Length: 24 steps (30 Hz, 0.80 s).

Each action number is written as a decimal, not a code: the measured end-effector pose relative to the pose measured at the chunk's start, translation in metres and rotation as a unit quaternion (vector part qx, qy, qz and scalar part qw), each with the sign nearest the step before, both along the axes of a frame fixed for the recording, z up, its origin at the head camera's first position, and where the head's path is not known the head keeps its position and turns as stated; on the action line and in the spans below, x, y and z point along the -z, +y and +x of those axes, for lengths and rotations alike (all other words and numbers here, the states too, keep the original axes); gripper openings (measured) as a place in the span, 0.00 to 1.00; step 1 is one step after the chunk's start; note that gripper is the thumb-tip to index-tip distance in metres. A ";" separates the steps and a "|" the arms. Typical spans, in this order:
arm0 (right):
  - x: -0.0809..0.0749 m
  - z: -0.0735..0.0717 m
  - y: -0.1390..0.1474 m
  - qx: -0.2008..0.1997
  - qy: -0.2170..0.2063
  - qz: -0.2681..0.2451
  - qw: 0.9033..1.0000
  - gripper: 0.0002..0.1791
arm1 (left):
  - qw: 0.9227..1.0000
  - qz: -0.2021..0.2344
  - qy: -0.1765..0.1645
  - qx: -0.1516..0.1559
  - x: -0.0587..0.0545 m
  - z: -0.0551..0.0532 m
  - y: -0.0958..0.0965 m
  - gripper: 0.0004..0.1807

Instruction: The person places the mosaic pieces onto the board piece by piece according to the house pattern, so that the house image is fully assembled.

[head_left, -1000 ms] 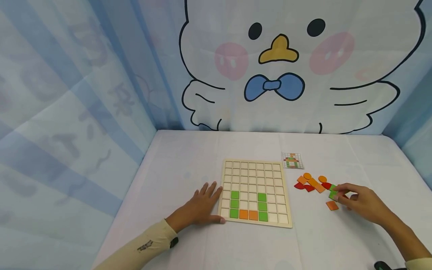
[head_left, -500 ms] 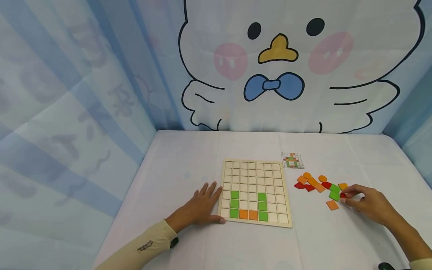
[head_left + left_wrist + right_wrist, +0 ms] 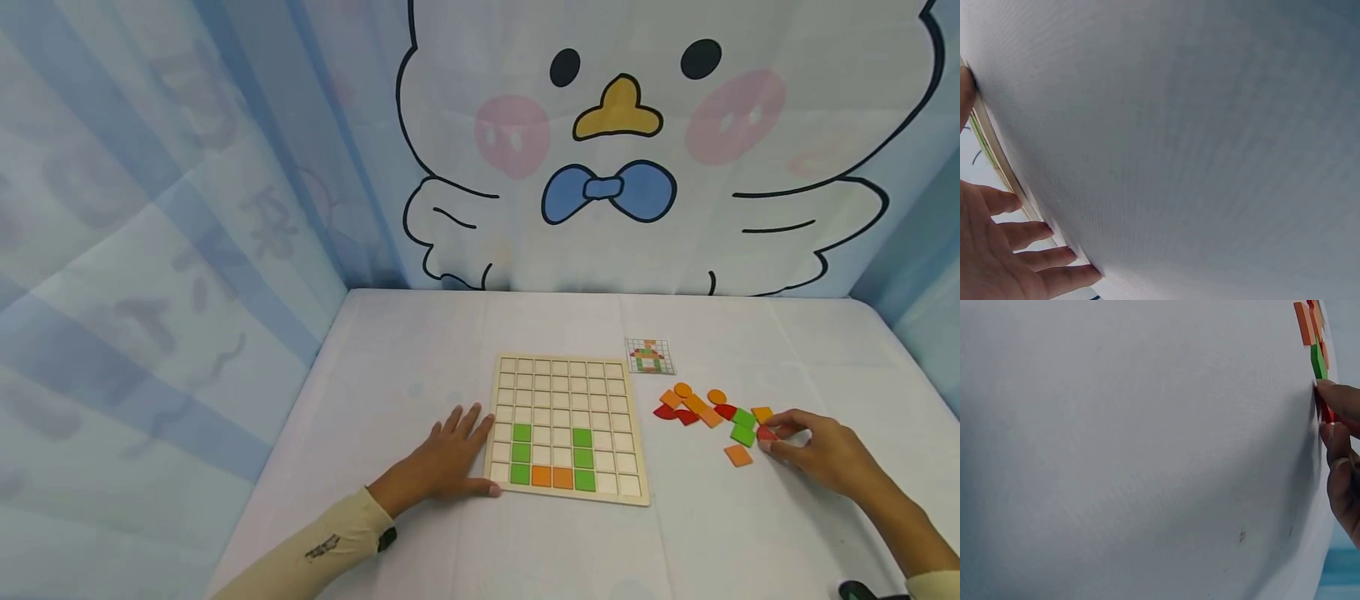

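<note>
In the head view my left hand [image 3: 452,457] lies spread with straight fingers against the left edge of a wooden grid board [image 3: 566,367]. The left wrist view shows the fingertips [image 3: 1088,275] touching that edge. Green square tiles [image 3: 583,459] form two columns low on the board, with orange square tiles [image 3: 552,477] between them. To the right, my right hand [image 3: 821,454] pinches a red tile [image 3: 766,433] between thumb and fingers, at the table surface. In the right wrist view the red tile [image 3: 1323,405] shows only partly between the fingertips.
Loose orange, red and green tiles [image 3: 703,412] lie in a cluster right of the board. A single orange tile [image 3: 738,456] sits nearer the front. Behind them is a small pattern card [image 3: 650,357]. A printed cloth backdrop [image 3: 607,250] rises behind the white table [image 3: 420,333].
My right hand has moved slightly right, off the green tiles and onto the red tile, uncovering a yellow-orange tile. The red tile now shows more between the fingers. My left hand stays put.
</note>
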State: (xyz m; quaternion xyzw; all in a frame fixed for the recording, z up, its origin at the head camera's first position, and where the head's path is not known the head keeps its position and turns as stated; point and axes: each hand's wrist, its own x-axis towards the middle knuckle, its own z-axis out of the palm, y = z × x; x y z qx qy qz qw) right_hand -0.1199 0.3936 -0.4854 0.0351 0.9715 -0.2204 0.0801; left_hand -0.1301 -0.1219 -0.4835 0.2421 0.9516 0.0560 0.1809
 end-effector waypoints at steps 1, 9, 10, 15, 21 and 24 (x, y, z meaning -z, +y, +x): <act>0.000 0.000 0.000 -0.001 0.000 0.000 1.000 0.25 | 1.000 -0.001 0.000 0.000 0.000 0.000 0.000 0.59; 0.001 0.001 -0.001 -0.007 -0.008 -0.006 1.000 0.26 | 1.000 -0.002 0.002 0.002 0.004 -0.001 0.000 0.59; 0.001 0.001 -0.001 -0.007 -0.009 -0.007 1.000 0.26 | 1.000 -0.003 0.003 0.002 0.004 -0.001 0.000 0.59; 0.001 0.001 -0.002 -0.004 -0.020 -0.017 1.000 0.23 | 1.000 -0.004 0.006 0.002 0.004 0.000 0.000 0.59; -0.002 0.002 -0.006 -0.023 -0.020 -0.038 0.999 0.25 | 1.000 0.000 0.006 0.002 0.002 0.000 0.000 0.59; -0.005 0.003 -0.009 -0.032 -0.015 -0.038 0.999 0.25 | 1.000 0.001 0.006 0.001 0.001 0.001 0.000 0.59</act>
